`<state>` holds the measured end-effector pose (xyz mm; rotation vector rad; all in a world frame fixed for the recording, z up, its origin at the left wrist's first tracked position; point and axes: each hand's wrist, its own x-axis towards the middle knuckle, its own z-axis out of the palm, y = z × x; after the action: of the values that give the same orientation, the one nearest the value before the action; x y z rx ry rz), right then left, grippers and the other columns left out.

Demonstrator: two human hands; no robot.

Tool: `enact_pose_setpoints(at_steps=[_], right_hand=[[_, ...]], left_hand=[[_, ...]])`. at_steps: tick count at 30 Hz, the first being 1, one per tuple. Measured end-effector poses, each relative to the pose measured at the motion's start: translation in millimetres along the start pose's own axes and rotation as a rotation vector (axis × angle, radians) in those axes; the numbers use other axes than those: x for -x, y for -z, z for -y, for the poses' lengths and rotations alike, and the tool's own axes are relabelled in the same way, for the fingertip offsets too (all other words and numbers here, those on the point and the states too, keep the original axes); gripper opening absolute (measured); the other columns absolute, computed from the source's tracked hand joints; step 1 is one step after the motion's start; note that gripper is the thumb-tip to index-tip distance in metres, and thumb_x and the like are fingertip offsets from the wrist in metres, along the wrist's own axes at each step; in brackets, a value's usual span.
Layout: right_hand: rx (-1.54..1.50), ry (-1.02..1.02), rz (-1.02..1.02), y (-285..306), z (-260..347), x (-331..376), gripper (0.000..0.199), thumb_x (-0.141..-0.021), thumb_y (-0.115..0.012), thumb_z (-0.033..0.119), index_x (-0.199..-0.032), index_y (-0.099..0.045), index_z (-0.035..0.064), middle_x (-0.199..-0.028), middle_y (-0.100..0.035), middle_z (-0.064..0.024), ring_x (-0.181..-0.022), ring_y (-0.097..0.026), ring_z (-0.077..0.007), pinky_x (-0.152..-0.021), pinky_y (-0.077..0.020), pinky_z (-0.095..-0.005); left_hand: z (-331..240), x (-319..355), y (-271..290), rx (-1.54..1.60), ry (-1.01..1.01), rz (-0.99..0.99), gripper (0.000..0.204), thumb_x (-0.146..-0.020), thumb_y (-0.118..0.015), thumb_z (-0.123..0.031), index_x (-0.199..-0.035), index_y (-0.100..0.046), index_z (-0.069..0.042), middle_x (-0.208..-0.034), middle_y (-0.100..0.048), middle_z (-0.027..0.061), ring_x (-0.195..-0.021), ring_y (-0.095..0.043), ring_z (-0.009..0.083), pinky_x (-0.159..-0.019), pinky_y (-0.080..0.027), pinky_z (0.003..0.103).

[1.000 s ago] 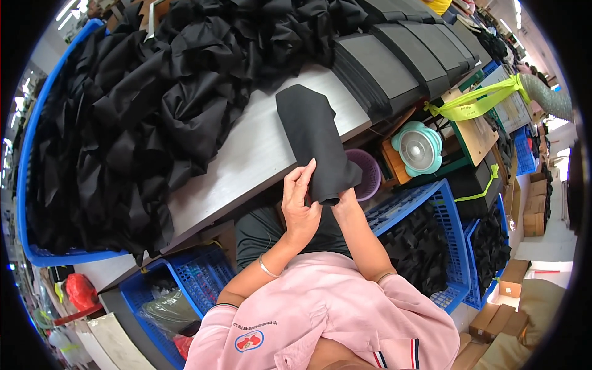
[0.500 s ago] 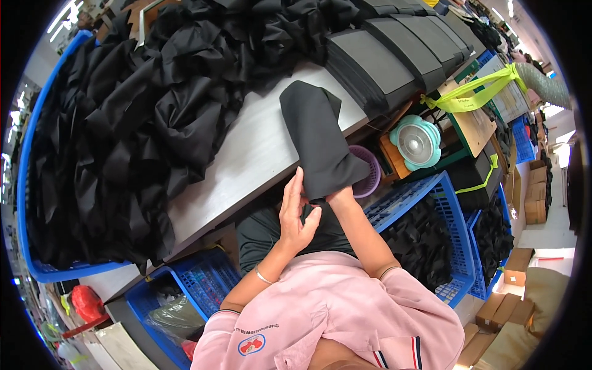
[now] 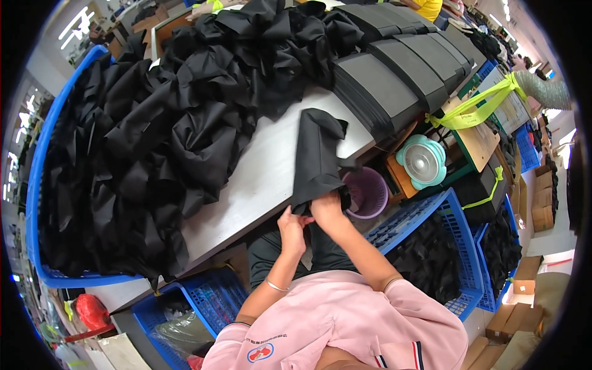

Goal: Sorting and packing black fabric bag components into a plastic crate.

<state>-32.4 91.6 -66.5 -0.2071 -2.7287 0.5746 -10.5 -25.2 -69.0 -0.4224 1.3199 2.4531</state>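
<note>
At the table edge (image 3: 259, 185), a limp, creased black fabric piece (image 3: 316, 157), lower end pinched by both hands: left hand (image 3: 292, 229), right hand (image 3: 327, 211)

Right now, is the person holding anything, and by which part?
Yes: both hands, left hand and right hand, grip the near end of a black fabric piece lying on the grey table.

Grey worktable (image 3: 259, 179), blue crates (image 3: 425, 216) beneath, teal fan (image 3: 422, 161), cardboard boxes (image 3: 542, 206) on floor, ceiling strip lights (image 3: 73, 20).
</note>
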Motion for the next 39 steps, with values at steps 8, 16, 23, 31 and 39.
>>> enact_pose_setpoints(at_steps=[8, 16, 23, 31, 39], right_hand=[[-0.121, -0.010, 0.252, 34.3, 39.8, -0.4, 0.025, -0.087, -0.055, 0.011, -0.108, -0.066, 0.0034, -0.111, -0.064, -0.0221, -0.111, -0.059, -0.0411, -0.087, -0.0514, -0.0477], [-0.039, -0.011, 0.441, 29.2, 31.6, 2.5, 0.033, -0.097, -0.052, 0.039, -0.110, -0.067, 0.0120, -0.103, -0.067, -0.0150, -0.101, -0.062, -0.0380, -0.088, -0.0436, -0.0579], [-0.051, 0.058, 0.462, 38.1, 23.2, 10.4, 0.031, -0.096, -0.053, 0.035, -0.102, -0.067, 0.0075, -0.098, -0.067, -0.0167, -0.094, -0.064, -0.0375, -0.082, -0.0471, -0.0519], [-0.178, 0.081, 0.625, 64.7, 13.2, 44.7, 0.029, -0.092, -0.056, 0.030, -0.094, -0.068, 0.0041, -0.097, -0.065, -0.0168, -0.096, -0.065, -0.0368, -0.085, -0.0476, -0.0508], [-0.259, 0.026, -0.560, 137.8, -11.9, 96.4, 0.033, -0.077, -0.079, 0.007, -0.108, -0.069, 0.0030, -0.113, -0.067, -0.0131, -0.104, -0.065, -0.0316, -0.092, -0.0534, -0.0414]], left_hand=[[31.9, -6.4, 5.8, -0.083, 0.225, 0.083, 0.018, -0.091, -0.053, -0.005, -0.093, -0.067, 0.006, -0.098, -0.066, 0.0074, -0.087, -0.061, 0.0140, -0.075, -0.050, 0.032], [21.4, 9.0, 12.9, -0.187, 0.362, 0.245, 0.031, -0.098, -0.057, -0.015, -0.125, -0.058, 0.001, -0.116, -0.063, 0.0065, -0.104, -0.058, 0.0138, -0.089, -0.048, 0.029], [-20.8, 29.3, 28.8, -0.439, -0.328, -0.004, 0.008, -0.092, -0.066, 0.001, -0.098, -0.061, 0.000, -0.104, -0.059, 0.0030, -0.082, -0.057, 0.0050, -0.072, -0.047, 0.019], [-38.0, 29.8, 18.2, -0.204, -0.035, -0.054, 0.033, -0.102, -0.056, -0.031, -0.123, -0.058, -0.006, -0.109, -0.061, 0.0011, -0.091, -0.056, 0.0099, -0.082, -0.046, 0.027], [-36.4, 7.2, 2.8, -0.182, -0.002, 0.140, 0.044, -0.101, -0.060, -0.033, -0.129, -0.055, 0.001, -0.123, -0.063, 0.0086, -0.108, -0.061, 0.0186, -0.097, -0.049, 0.034]])
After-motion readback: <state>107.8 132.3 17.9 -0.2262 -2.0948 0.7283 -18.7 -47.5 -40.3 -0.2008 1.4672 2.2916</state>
